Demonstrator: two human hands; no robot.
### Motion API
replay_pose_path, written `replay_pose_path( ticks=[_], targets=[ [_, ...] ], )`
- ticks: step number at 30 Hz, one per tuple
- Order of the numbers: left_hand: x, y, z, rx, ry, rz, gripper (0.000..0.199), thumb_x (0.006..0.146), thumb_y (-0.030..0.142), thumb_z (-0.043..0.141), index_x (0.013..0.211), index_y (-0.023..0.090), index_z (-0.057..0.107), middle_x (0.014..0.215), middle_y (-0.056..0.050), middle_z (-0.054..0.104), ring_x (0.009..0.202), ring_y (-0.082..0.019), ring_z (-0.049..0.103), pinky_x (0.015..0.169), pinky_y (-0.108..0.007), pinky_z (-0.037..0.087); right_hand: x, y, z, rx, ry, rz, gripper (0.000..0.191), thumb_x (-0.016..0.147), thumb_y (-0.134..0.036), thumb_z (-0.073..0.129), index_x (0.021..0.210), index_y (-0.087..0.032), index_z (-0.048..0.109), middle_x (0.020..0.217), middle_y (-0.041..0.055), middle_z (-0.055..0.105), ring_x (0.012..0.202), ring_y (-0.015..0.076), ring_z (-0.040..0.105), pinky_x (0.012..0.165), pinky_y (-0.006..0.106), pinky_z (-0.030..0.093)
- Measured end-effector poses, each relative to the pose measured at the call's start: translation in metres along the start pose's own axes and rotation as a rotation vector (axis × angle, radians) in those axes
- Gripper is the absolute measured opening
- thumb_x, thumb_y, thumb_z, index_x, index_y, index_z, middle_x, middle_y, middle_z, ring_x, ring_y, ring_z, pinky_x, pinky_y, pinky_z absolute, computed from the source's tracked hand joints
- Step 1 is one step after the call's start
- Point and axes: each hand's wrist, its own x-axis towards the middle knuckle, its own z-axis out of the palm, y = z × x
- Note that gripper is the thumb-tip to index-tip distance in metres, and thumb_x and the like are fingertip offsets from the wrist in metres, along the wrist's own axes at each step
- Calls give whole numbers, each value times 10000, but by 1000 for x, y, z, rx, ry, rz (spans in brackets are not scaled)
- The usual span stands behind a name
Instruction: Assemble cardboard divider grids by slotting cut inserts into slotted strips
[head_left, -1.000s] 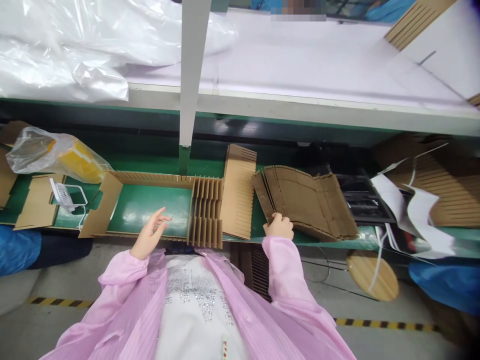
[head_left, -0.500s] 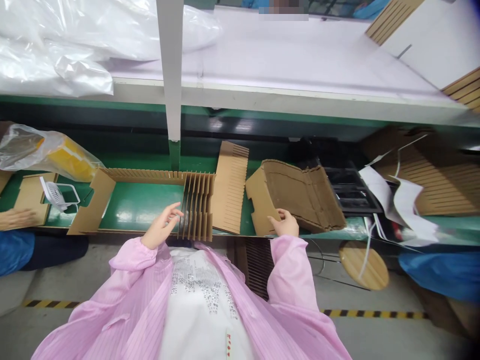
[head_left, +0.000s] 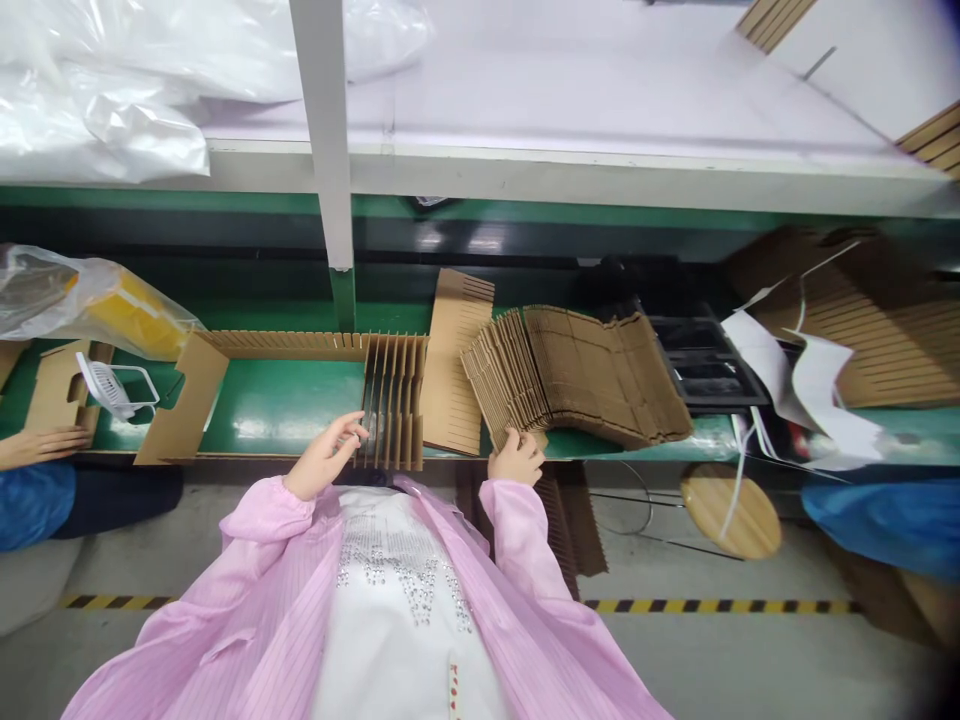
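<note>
My left hand [head_left: 327, 456] has its fingers stretched out, fingertips at the left side of a row of upright cardboard dividers [head_left: 394, 400]. These dividers slot into the right end of a long cardboard frame [head_left: 281, 346], which has a notched back strip. My right hand [head_left: 517, 458] has its fingers curled on the front edge of a bunch of cardboard sheets [head_left: 504, 370] that leans left with its edges fanned. Beside that bunch, a bent stack of brown cardboard [head_left: 600, 375] reaches to the right. Between frame and bunch lies a flat slotted cardboard strip [head_left: 459, 365].
A small white fan [head_left: 109, 385] and a bagged yellow item [head_left: 139, 315] are at the left, near another person's hand [head_left: 45, 446]. Black trays [head_left: 697, 355] and white paper [head_left: 810, 390] lie right. A white post [head_left: 324, 130] and shelf edge [head_left: 525, 172] stand in front.
My right hand has moved left, and the cardboard there has tipped left, so many sheet edges now show. My left hand has stayed at the dividers. The view has shifted slightly.
</note>
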Motion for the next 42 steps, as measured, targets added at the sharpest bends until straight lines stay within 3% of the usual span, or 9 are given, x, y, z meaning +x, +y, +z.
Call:
replay_pose_path(
  ticks=[7,11,15,20,25,28,33,37,42],
  targets=[
    [1,3,2,17,-63,-29,374,915,314,465,1270,199,469,1086,-77,616,896,-157,588,831,-330,450,-1,33,41,386,278,-6,500,730,-272,606,1164,-110,418,1176,188,378,1157,279,399,977,433,377],
    [5,9,4,43,-131,-35,371,910,326,465,1257,197,479,1083,-79,615,922,-167,584,854,-339,448,-6,38,49,430,275,-52,576,688,-405,663,1129,-136,407,1153,178,425,1167,282,422,986,445,382],
    [8,12,3,85,-171,-45,362,910,326,453,1242,188,490,1082,-84,618,920,-171,593,841,-334,452,-14,44,52,544,244,-143,694,644,-395,683,1198,-145,349,1273,199,396,1242,281,396,1025,454,351],
    [11,15,3,133,-221,-61,361,909,324,447,1238,183,496,1082,-89,627,921,-179,604,815,-328,458,0,56,42,566,136,-43,575,655,-265,611,1172,-129,399,1255,192,461,1264,273,388,1047,441,323],
    [16,20,7,151,-268,-20,350,909,314,446,1226,182,511,1073,-84,641,931,-177,604,808,-317,471,24,55,31,585,80,-63,425,595,-150,533,1018,-146,495,1099,136,562,1097,231,510,969,381,400],
    [18,22,8,155,-285,5,342,908,321,459,1219,196,524,1063,-73,649,933,-175,608,810,-313,476,32,44,23,607,64,-83,398,588,-159,551,984,-163,511,1027,101,574,1020,212,526,937,353,421],
    [19,18,7,140,-292,4,354,907,361,464,1206,187,538,1066,-84,650,930,-179,609,812,-318,478,36,15,14,619,78,-80,528,587,-192,598,1102,-142,491,1127,130,495,1100,218,469,972,347,402],
    [18,15,3,137,-294,4,364,905,385,464,1203,192,544,1054,-79,655,921,-178,608,790,-310,473,35,-3,6,609,36,-102,502,617,-208,585,1113,-159,526,1140,118,469,1071,207,493,957,329,421],
    [17,15,-6,134,-287,0,357,908,387,456,1199,203,550,1044,-72,663,939,-181,602,790,-312,459,33,-17,-30,595,132,-116,515,693,-233,546,1197,-133,507,1144,144,470,1120,231,470,985,369,400]
  ],
)
